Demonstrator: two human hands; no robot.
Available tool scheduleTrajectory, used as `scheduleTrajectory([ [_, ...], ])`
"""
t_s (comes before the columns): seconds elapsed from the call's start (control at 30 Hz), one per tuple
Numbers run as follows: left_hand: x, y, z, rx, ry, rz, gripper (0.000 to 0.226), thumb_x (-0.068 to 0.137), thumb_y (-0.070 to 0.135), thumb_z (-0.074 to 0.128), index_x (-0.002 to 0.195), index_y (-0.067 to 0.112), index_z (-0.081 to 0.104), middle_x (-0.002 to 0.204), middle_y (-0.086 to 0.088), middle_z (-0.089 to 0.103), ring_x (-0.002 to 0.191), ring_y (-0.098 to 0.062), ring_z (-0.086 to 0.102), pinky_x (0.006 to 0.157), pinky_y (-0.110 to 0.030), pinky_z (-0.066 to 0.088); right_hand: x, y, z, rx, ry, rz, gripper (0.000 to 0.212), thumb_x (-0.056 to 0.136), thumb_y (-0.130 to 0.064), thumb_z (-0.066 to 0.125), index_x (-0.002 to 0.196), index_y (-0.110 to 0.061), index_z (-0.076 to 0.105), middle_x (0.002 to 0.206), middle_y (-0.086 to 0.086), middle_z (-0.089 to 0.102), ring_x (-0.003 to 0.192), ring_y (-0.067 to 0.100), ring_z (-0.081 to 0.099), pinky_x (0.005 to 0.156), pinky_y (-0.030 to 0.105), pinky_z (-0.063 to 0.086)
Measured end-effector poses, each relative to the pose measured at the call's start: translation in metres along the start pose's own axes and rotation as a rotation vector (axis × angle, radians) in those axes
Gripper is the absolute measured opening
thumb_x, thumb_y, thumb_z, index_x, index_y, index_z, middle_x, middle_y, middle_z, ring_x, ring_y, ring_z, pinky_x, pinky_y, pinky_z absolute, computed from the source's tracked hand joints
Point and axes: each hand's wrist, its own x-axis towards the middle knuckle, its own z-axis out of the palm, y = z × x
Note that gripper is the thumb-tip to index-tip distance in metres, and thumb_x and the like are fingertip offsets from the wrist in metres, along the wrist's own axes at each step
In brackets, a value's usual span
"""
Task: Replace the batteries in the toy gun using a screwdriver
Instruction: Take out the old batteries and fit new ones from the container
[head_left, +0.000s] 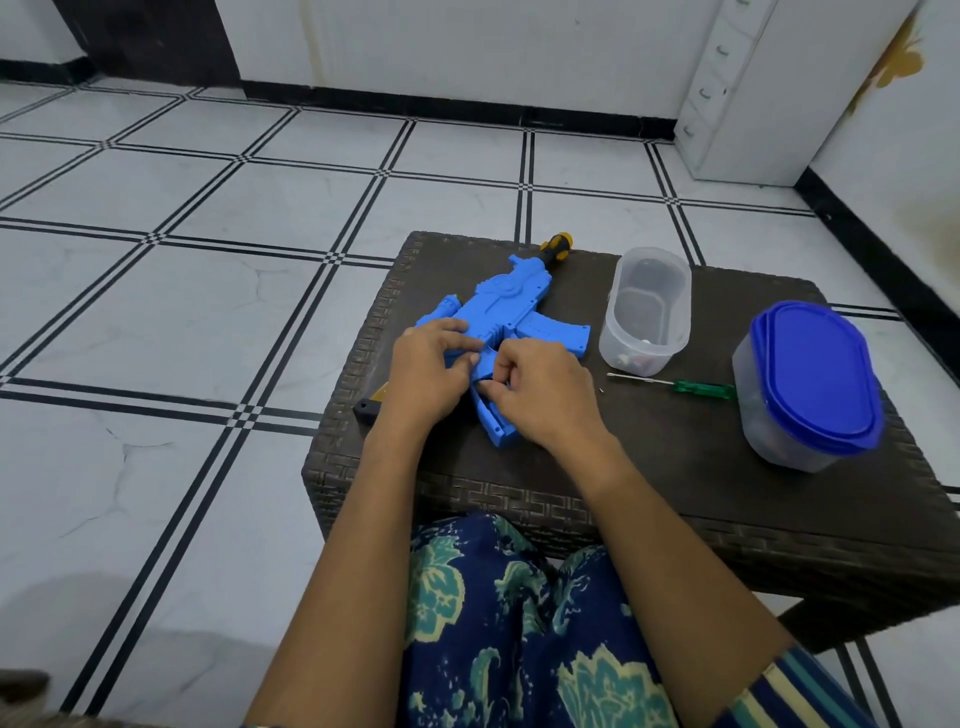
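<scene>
Toy gun (511, 306) lay flat on the dark woven table (649, 467), both hands at its middle. The left hand (428, 366) curled over the body and the right hand (543, 387) pinched it beside the grip. To the right the green-handled screwdriver (701, 388) lay near an open clear tub (647, 312) and a blue-lidded tub (810, 384).

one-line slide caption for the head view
Left hand and right hand work on the blue toy gun on a wicker table; green screwdriver lies beside a clear container.
</scene>
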Motion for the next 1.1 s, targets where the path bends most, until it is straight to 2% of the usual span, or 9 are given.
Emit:
scheduleTrajectory([
  [0.1, -0.001, -0.004, 0.002, 0.023, 0.021, 0.011, 0.020, 0.083, 0.011, 0.068, 0.101, 0.017, 0.076, 0.124, -0.001, 0.064, 0.119, -0.023, 0.053, 0.104, -0.036, 0.040, -0.003, 0.004, -0.010, 0.163, 0.009, 0.051, 0.018, 0.081, -0.038, 0.074, 0.075, -0.024, 0.065, 0.068, -0.010, 0.061, 0.070, 0.009, 0.060, 0.066, 0.032, 0.052],
  [0.2, -0.002, 0.003, 0.009, 0.137, 0.055, 0.087, 0.019, 0.086, 0.010, 0.065, 0.100, 0.016, 0.075, 0.123, -0.001, 0.064, 0.117, -0.026, 0.052, 0.096, -0.027, 0.038, 0.002, 0.012, -0.038, 0.285, 0.176, 0.093, 0.011, 0.080, -0.028, 0.076, 0.073, -0.023, 0.070, 0.066, -0.009, 0.065, 0.062, 0.005, 0.058, 0.064, 0.031, 0.054],
  [0.27, -0.002, 0.014, 0.018, 0.172, 0.036, 0.159, 0.019, 0.087, 0.010, 0.062, 0.100, 0.017, 0.075, 0.122, -0.001, 0.063, 0.116, -0.027, 0.053, 0.093, -0.034, 0.043, 0.009, 0.023, -0.062, 0.294, 0.199, 0.118, 0.006, 0.081, -0.021, 0.075, 0.076, -0.021, 0.072, 0.068, -0.008, 0.066, 0.062, 0.005, 0.057, 0.063, 0.027, 0.051],
  [0.43, 0.006, 0.044, 0.047, 0.108, -0.036, 0.273, 0.026, 0.089, 0.016, 0.056, 0.110, 0.021, 0.071, 0.125, 0.005, 0.063, 0.116, -0.022, 0.053, 0.091, -0.048, 0.047, 0.032, 0.071, -0.106, -0.016, 0.000, 0.275, 0.007, 0.082, -0.016, 0.066, 0.082, -0.022, 0.069, 0.085, -0.005, 0.068, 0.085, 0.020, 0.064, 0.086, 0.039, 0.054],
  [0.57, 0.009, 0.068, 0.069, 0.068, -0.112, 0.353, 0.040, 0.088, 0.014, 0.046, 0.123, 0.025, 0.063, 0.130, 0.008, 0.060, 0.121, -0.019, 0.050, 0.093, -0.051, 0.046, 0.056, 0.095, -0.116, -0.264, -0.199, 0.274, 0.021, 0.083, -0.012, 0.062, 0.095, -0.027, 0.069, 0.100, -0.004, 0.067, 0.096, 0.023, 0.057, 0.104, 0.052, 0.030],
  [0.67, 0.008, 0.072, 0.076, 0.083, -0.147, 0.373, 0.040, 0.089, 0.008, 0.046, 0.123, 0.023, 0.062, 0.129, 0.008, 0.060, 0.119, -0.020, 0.050, 0.092, -0.052, 0.046, 0.069, 0.101, -0.112, -0.371, -0.366, 0.220, 0.017, 0.086, -0.017, 0.061, 0.098, -0.026, 0.070, 0.101, -0.004, 0.068, 0.099, 0.023, 0.053, 0.105, 0.062, 0.013],
  [0.8, 0.004, 0.060, 0.074, 0.062, -0.086, 0.348, 0.040, 0.085, 0.003, 0.045, 0.115, 0.018, 0.068, 0.121, 0.003, 0.065, 0.114, -0.022, 0.055, 0.092, -0.046, 0.047, 0.082, 0.105, -0.108, -0.453, -0.457, 0.128, 0.014, 0.087, -0.022, 0.064, 0.098, -0.027, 0.070, 0.103, -0.008, 0.069, 0.108, 0.021, 0.051, 0.102, 0.059, 0.011],
  [0.93, -0.001, 0.051, 0.065, 0.030, 0.007, 0.283, 0.034, 0.087, 0.000, 0.049, 0.109, 0.016, 0.070, 0.110, 0.002, 0.068, 0.107, -0.019, 0.057, 0.089, -0.036, 0.048, 0.085, 0.109, -0.105, -0.420, -0.484, 0.076, 0.006, 0.088, -0.026, 0.063, 0.086, -0.023, 0.069, 0.098, -0.007, 0.070, 0.103, 0.021, 0.051, 0.100, 0.056, 0.014],
  [1.1, 0.001, 0.044, 0.046, -0.014, 0.165, 0.271, 0.030, 0.086, -0.001, 0.050, 0.100, 0.015, 0.071, 0.101, 0.003, 0.069, 0.091, -0.015, 0.060, 0.077, -0.033, 0.050, 0.085, 0.115, -0.101, -0.466, -0.408, 0.020, 0.028, 0.090, -0.023, 0.055, 0.064, -0.019, 0.045, 0.067, -0.002, 0.048, 0.077, 0.019, 0.045, 0.105, 0.056, 0.018],
])
